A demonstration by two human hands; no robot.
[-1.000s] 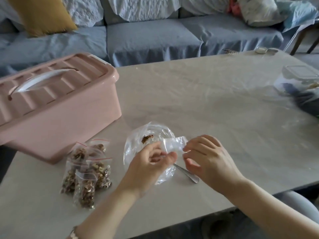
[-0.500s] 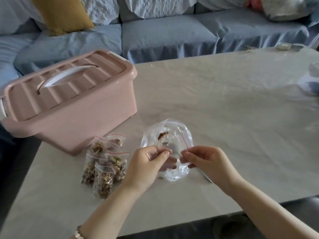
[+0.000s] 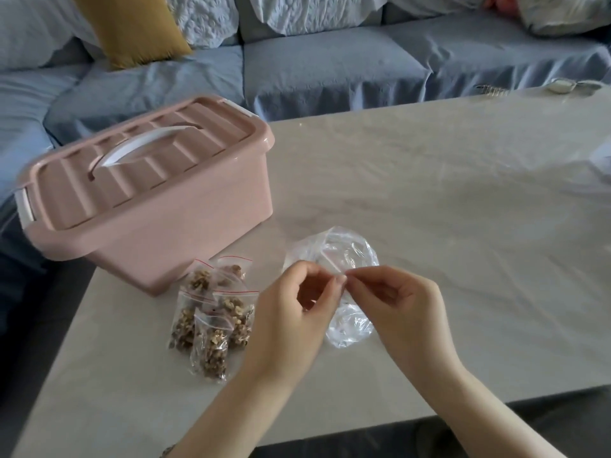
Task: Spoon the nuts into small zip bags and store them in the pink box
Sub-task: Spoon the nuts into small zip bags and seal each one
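Observation:
Both hands meet over a large clear plastic bag [image 3: 350, 256] lying crumpled on the table. My left hand [image 3: 294, 312] and my right hand [image 3: 396, 305] pinch the top edge of a small clear zip bag [image 3: 334, 264] with a red strip, fingertips almost touching. To the left lie several small zip bags filled with nuts [image 3: 211, 319], in a loose pile. Behind them stands the pink box [image 3: 145, 196], its ribbed lid shut and its white handle lying flat. No spoon shows; my right hand covers the spot where it lay.
The pale table [image 3: 463, 209] stretches away to the right and back. A blue sofa [image 3: 330, 67] with a mustard cushion [image 3: 129, 24] runs behind it. Small objects [image 3: 330, 85] sit at the table's far right corner.
My hands have drawn closer together and lifted the small zip bag's top edge between their fingertips. The camera has swung left, so the box sits more central. The spoon is no longer visible.

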